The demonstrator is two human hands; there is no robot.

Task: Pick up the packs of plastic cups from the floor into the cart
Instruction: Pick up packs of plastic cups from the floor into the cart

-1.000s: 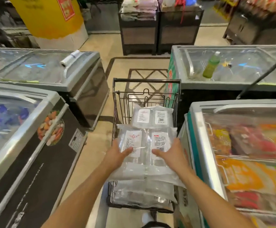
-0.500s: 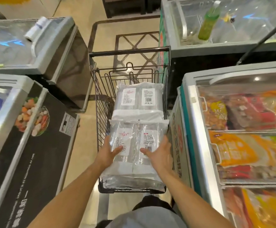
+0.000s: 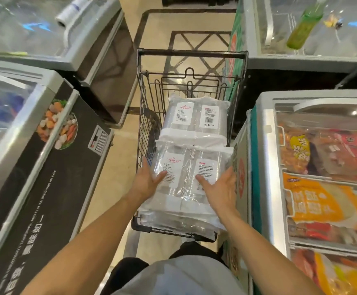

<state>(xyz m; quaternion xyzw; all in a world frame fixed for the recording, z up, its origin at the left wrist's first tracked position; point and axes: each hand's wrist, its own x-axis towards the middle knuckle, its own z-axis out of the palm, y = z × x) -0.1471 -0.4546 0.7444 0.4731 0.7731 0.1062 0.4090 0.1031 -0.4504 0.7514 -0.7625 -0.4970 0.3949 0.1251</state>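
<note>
- Pack of plastic cups (image 3: 186, 173), clear film-wrapped with white labels, lies on top of the stack at the near end of the black wire cart (image 3: 192, 54).
- Left hand (image 3: 146, 183) and right hand (image 3: 222, 188) flank it, fingers straight against its sides and thumbs on top.
- Second matching pack (image 3: 194, 118) lies deeper inside the cart.
- Green bottle (image 3: 301, 28) lies on a glass-topped freezer (image 3: 301, 62) beyond the cart's right side.

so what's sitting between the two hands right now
The head view shows the near pack of plastic cups between the left hand and the right hand, each thumb over its top, in the cart.
</note>
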